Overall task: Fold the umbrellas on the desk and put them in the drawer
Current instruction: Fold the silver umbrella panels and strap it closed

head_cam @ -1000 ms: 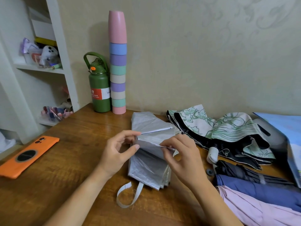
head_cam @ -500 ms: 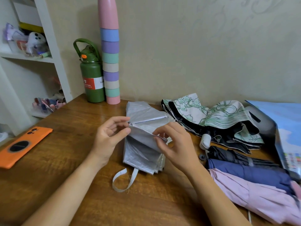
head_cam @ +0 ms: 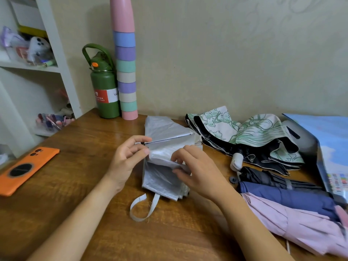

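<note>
A silver-grey umbrella (head_cam: 162, 178) lies in the middle of the wooden desk (head_cam: 79, 178), its panels stacked in flat folds and its strap looped toward me. My left hand (head_cam: 128, 157) pinches the tip of a dark rib and the panel's left edge. My right hand (head_cam: 194, 168) pinches a fold on the panel's right side. To the right lie a green-and-white floral umbrella (head_cam: 244, 136) with a black underside, a black umbrella (head_cam: 267, 178), a navy umbrella (head_cam: 286, 196) and a pink umbrella (head_cam: 305, 227). No drawer is in view.
A green bottle (head_cam: 104, 87) and a tall stack of pastel cups (head_cam: 126, 68) stand against the wall. An orange phone (head_cam: 24, 168) lies at the left. A white shelf unit (head_cam: 37, 72) borders the desk's left side. A blue bag (head_cam: 331, 147) sits far right.
The view has shifted slightly and drawn closer. Both hands stay on the silver umbrella, working the top panel's fold flatter; the umbrella has not moved on the desk.
</note>
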The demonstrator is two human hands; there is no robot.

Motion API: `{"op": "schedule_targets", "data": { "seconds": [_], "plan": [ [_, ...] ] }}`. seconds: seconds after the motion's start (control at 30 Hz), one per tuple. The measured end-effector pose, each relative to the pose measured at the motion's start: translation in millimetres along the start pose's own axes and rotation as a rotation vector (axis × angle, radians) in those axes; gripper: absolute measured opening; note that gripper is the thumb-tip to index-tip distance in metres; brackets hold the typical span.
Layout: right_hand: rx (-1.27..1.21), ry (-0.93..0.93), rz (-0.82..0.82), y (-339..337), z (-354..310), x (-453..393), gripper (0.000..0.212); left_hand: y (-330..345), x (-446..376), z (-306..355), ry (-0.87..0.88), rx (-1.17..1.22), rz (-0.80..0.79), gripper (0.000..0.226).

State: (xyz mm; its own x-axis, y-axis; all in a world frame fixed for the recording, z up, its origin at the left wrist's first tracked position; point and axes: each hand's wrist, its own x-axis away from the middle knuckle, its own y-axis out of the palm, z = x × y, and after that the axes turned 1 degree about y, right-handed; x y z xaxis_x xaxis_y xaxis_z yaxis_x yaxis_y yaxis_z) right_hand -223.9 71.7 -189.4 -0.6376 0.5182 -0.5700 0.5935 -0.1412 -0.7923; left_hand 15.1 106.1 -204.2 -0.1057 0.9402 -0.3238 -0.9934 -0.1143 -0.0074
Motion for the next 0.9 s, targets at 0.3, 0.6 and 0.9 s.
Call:
{"op": "schedule_targets", "data": {
  "seconds": [0.3,0.6,0.9],
  "plan": [
    [-0.061,0.043,0.033,-2.8,-0.5,0.8,0.018,2.3,-1.9,-2.3,0.062,-0.013,0.000,0.047],
    [-0.175,0.103,-0.179,-5.3,-1.8,0.0,0.030,-0.1,-1.5,-5.4,0.007,0.025,-0.045,0.038],
    [-0.239,0.190,-0.635,3.3,-0.1,4.0,0.022,-1.8,-5.1,-14.6,0.268,-0.587,0.072,0.026]
  ]
}}
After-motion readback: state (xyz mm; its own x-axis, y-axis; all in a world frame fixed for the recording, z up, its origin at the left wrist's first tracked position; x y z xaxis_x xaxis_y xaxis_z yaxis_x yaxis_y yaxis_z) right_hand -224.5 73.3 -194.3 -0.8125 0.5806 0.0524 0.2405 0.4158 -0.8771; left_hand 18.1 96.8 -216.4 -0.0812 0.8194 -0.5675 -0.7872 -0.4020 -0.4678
